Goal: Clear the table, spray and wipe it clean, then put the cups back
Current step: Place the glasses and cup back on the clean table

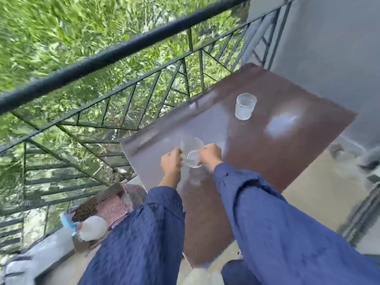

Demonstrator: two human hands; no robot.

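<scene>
Though blur smears the whole view and the sleeves hide the table's near end, both hands grip one clear cup, tipped, over the table's railing-side edge: left hand and right hand closed on its sides. A second cup stands upright toward the far corner.

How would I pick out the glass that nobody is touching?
Find the dark brown table beside the metal balcony railing. Toward its far end, near the grey wall, a clear glass stands upright on its own. The other clear cup sits nearer, tilted and gripped between the left hand and right hand.
</scene>
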